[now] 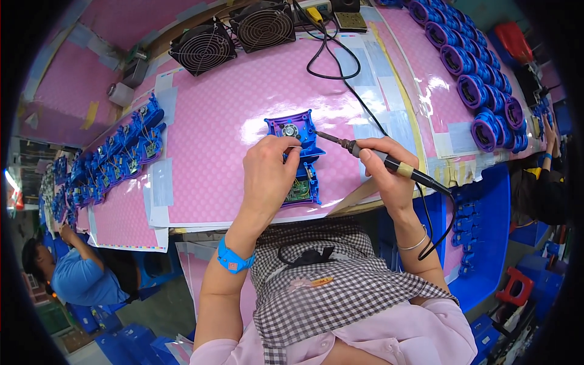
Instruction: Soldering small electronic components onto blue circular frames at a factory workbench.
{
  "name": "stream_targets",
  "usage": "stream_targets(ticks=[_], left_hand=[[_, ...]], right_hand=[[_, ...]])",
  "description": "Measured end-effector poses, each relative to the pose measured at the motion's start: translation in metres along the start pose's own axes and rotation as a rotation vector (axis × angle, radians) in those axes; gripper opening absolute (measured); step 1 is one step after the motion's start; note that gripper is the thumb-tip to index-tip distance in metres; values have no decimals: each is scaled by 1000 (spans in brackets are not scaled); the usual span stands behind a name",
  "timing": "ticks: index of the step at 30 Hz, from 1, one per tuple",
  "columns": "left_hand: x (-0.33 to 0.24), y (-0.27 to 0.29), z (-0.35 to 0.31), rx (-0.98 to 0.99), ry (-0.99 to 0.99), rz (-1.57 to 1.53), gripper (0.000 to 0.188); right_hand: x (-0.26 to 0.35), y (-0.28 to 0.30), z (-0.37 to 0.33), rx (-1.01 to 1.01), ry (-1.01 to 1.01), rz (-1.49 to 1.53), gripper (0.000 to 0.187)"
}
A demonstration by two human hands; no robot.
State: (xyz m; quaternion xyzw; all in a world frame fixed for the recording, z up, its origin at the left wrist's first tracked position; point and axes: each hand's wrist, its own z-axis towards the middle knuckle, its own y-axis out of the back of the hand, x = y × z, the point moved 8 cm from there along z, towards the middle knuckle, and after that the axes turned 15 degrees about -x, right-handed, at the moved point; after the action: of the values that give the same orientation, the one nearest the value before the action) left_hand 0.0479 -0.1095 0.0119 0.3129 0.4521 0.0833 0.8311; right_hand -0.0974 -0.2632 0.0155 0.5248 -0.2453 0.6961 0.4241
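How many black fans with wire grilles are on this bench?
2. The left fan stands along the far side of the pink work surface; the right fan is directly beside it. I see no others, though one could be hidden.

A glossy pink table [207,188], patched with pale tape, fills the middle and mirrors white glare. A light [11,180] glows far left. Greyish floor [163,307] shows lower left; a red stool [508,297] stands right.

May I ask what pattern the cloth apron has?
Dark-and-white checked cloth apron, clearest in the head view.
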Motion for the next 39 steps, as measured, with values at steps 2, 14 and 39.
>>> stream_targets(ticks=[2, 14, 39], left_hand=[[0, -1, 0, 6, -16, 12, 10], [-5, 28, 1, -252, -126, -147, 10], [13, 18, -4, -171, 34, -8, 13]], right_hand=[[1, 1, 0, 6, 33, -9, 16], [1, 5, -2, -43, 4, 5, 18], [10, -33, -9, 99, 134, 54, 15]])
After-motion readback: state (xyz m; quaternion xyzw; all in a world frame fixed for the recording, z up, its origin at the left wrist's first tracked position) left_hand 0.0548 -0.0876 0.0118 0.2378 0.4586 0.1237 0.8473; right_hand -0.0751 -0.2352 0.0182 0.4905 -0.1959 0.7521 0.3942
